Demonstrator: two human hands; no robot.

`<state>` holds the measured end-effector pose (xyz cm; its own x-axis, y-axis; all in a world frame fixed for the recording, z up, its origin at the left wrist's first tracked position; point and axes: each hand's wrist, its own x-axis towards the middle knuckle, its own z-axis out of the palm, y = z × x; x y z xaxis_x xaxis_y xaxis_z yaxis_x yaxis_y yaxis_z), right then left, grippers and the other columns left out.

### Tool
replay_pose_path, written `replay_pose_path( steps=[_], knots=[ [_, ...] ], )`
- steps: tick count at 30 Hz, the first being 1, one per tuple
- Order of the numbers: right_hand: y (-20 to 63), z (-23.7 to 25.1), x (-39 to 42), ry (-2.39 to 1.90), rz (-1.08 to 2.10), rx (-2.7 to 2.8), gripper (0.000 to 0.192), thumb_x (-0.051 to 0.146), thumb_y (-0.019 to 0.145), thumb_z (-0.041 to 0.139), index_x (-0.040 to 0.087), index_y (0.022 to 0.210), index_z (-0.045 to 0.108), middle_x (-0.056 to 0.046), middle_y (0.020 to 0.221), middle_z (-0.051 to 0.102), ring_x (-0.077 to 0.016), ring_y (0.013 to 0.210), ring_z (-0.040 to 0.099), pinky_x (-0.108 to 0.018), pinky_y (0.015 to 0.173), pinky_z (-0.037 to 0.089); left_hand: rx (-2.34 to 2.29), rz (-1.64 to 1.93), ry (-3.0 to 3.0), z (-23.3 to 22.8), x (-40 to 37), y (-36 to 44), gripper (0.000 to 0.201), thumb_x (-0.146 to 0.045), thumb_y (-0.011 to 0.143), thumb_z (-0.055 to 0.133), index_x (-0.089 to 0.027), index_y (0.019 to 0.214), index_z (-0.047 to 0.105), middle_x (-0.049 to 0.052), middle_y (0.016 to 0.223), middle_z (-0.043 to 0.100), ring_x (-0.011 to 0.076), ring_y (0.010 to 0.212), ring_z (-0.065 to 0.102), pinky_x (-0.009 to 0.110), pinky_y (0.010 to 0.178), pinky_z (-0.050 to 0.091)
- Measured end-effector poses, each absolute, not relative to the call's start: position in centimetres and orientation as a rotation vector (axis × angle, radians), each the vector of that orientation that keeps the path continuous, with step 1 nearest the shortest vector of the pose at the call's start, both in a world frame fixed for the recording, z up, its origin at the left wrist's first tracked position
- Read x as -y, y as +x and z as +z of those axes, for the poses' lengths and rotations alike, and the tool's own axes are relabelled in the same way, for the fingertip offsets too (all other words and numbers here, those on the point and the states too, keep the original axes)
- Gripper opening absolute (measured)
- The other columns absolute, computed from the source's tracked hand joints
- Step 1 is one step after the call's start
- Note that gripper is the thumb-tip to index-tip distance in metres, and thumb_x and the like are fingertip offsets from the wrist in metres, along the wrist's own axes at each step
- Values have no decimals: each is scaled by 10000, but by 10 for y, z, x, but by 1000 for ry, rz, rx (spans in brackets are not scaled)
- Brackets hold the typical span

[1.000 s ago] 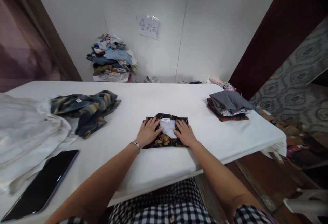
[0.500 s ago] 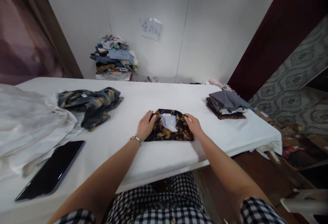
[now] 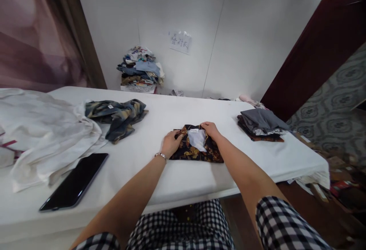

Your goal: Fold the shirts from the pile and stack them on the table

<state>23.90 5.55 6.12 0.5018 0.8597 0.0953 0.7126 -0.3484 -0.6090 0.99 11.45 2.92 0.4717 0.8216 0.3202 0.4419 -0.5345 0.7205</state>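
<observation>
A folded black shirt (image 3: 187, 152) with a brown and gold print lies flat in front of me, its collar at the far side and a pale lining and white label showing in the neck opening. At its left side, my left hand (image 3: 170, 143) grips the cloth near the collar, thumb on top and fingers closed. My right hand (image 3: 211, 130) pinches the collar's far right corner, its fingertips partly hidden. The shirt rests on the white-covered table (image 3: 160, 183).
To the left lie a crumpled blue-and-tan garment (image 3: 117, 118), white cloth (image 3: 51, 124) and a black tablet-like device (image 3: 76, 183). A stack of folded clothes (image 3: 260, 122) sits at the right. Behind the table rises a clothes pile (image 3: 141, 69), beside a paper sign (image 3: 180, 42) on the wall.
My right hand has moved from the shirt's right side up and inward to the collar corner. My left hand has curled more around the left collar edge. The view has swung slightly left.
</observation>
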Motion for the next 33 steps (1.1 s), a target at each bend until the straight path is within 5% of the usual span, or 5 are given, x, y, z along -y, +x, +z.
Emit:
replay_pose_path(
  steps=[9, 14, 20, 25, 33],
  knots=[
    [240, 51, -50, -2195, 319, 1261, 177, 250, 829, 595, 188, 783, 754, -89, 963, 746, -225, 973, 643, -290, 866, 435, -1075, 841, 2192, 29, -114, 12, 283, -260, 831, 497, -182, 1013, 700, 102, 1041, 716, 261, 1020, 617, 404, 946, 458],
    [246, 71, -30, -2045, 232, 1119, 300, 319, 904, 473, 165, 967, 722, -86, 1073, 725, -198, 1035, 632, -293, 907, 449, -1122, 853, 2129, 30, -117, 10, 313, -250, 830, 498, -177, 1073, 681, 85, 1141, 694, 230, 1113, 587, 350, 1011, 427],
    [196, 80, 71, -1428, 835, 688, 327, 437, 778, 678, 163, 956, 674, -62, 829, 732, -155, 637, 658, -271, 582, 506, -1273, 807, 1994, 42, -125, 2, 527, -411, 845, 515, -97, 1265, 566, 187, 1323, 586, 292, 1226, 540, 402, 1037, 411],
    [138, 63, 134, -1268, 1465, 254, 298, 366, 872, 619, 130, 1054, 620, -155, 1057, 721, -224, 902, 719, -301, 681, 566, -1270, 573, 2026, 54, -117, 4, 760, -514, 768, 626, -130, 1396, 436, 220, 1372, 546, 360, 1235, 538, 459, 1000, 433],
    [115, 51, 101, -939, 1342, -24, 235, 371, 921, 581, 137, 939, 577, -151, 1093, 673, -233, 1072, 662, -354, 887, 568, -1132, 631, 1593, 47, -115, 8, 641, -265, 724, 706, -171, 1323, 498, 128, 1264, 642, 237, 1080, 638, 316, 866, 520]
  ],
)
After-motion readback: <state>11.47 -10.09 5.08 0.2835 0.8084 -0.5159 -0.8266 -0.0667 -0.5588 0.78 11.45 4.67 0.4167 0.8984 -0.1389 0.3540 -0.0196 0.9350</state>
